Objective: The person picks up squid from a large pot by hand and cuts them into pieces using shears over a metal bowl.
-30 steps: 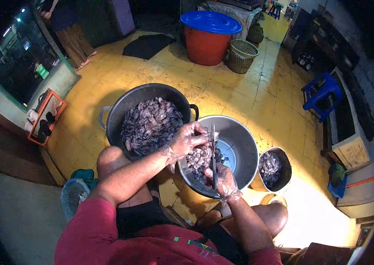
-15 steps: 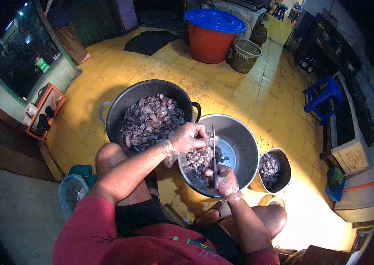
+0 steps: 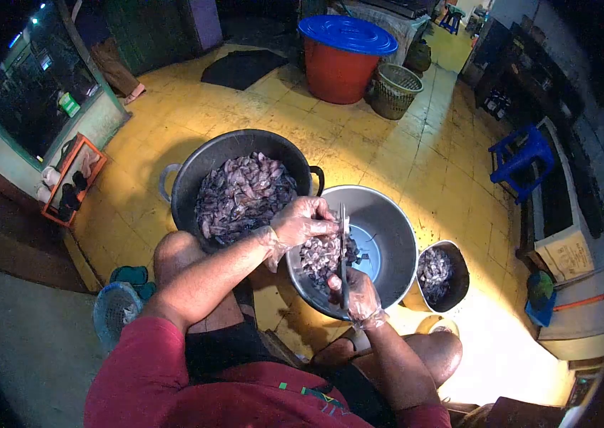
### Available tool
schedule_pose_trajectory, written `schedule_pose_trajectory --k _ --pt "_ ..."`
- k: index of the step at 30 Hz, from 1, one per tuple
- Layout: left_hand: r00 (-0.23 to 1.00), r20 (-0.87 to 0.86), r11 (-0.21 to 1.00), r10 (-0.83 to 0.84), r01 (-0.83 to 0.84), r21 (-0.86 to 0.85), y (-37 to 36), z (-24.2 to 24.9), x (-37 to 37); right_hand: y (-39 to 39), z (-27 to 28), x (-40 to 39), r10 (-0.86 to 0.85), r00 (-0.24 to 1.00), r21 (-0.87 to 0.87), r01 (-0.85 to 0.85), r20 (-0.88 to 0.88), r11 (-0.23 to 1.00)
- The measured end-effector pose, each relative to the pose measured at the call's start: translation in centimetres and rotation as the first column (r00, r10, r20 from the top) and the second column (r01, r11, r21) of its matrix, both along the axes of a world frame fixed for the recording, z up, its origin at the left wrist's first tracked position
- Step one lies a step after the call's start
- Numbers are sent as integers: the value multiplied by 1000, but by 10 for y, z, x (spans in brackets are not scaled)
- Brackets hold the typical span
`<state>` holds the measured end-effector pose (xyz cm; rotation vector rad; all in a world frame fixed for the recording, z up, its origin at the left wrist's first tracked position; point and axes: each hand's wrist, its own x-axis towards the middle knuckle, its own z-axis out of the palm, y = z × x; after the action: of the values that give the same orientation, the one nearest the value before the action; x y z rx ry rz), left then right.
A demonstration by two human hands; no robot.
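Both hands wear clear plastic gloves. My left hand point(image 3: 304, 222) pinches a small squid point(image 3: 345, 223) over the grey basin point(image 3: 400, 235). The fingers of my right hand point(image 3: 360, 296) wrap round the handles of a pair of scissors point(image 3: 344, 250), whose narrow blades point away from me and reach the squid. Beneath my hands, cut squid pieces point(image 3: 320, 255) lie on the left side of the basin. Left of it stands a large black tub point(image 3: 202, 160) filled with whole squid point(image 3: 241, 189). My left wrist is near the tub's front right rim.
A small bucket point(image 3: 467, 274) holding squid scraps stands right of the basin. A blue basket point(image 3: 106, 314) and green sandals point(image 3: 129, 274) are at my left. Further off are a red barrel point(image 3: 338, 75), a woven basket point(image 3: 395, 100), a blue stool point(image 3: 523, 162) and a person's leg point(image 3: 113, 68).
The scissor blades have shifted slightly left and their tips now show slightly apart at the squid. The person's leg at the back left has moved a little. The containers stay put.
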<state>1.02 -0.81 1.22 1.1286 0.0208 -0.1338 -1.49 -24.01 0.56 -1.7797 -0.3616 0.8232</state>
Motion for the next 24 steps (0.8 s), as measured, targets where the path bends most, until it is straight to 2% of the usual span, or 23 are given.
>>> schedule_pose_trajectory --k 2,4,6,8,10,11,12,14,15,16,18,19,20,22,23,24 --pt "995 99 996 -3 -6 86 -3 0 0 1 -2 -1 -31 997 -11 32 67 999" --pt "999 34 996 16 -19 84 -1 8 1 1 2 -1 -59 989 -18 62 135 998" --pt "999 34 991 38 -42 130 5 11 2 0 9 1 -40 978 -184 79 204 980" --pt "999 40 988 27 -32 150 11 14 3 -2 7 3 -34 981 -131 60 193 990" --pt "996 26 977 -81 74 200 17 9 6 -2 2 1 -31 984 -78 46 178 996" --pt "983 133 959 -130 90 268 18 3 7 0 0 0 -34 986 -59 44 165 997" --pt "983 132 960 -129 90 266 17 3 6 2 1 -2 -35 988 -41 42 152 998" --pt "977 -22 875 -212 199 440 12 3 4 2 8 -3 -45 992 -84 55 115 995" --pt "978 47 876 -205 162 454 11 4 4 2 12 -3 -58 995 -124 67 81 990" --pt "978 47 876 -205 162 454 9 5 4 1 8 -2 -57 995 -124 67 81 990" --pt "993 20 935 -118 104 338 7 7 5 -1 -3 3 -96 993 -257 108 62 960" --pt "993 44 959 -106 90 268 8 6 6 -2 -6 3 -161 987 -161 160 7 974" --pt "993 47 959 -104 87 269 8 6 6 -4 -8 5 -159 987 -160 158 11 974" --pt "1000 2 998 -21 21 65 9 9 6 0 2 5 -168 986 -102 168 9 980" --pt "1000 4 998 -17 16 62 10 8 6 -4 10 5 -90 992 -115 100 88 988" --pt "1000 4 998 -18 18 64 11 7 6 -4 8 5 -91 992 -113 101 88 988"
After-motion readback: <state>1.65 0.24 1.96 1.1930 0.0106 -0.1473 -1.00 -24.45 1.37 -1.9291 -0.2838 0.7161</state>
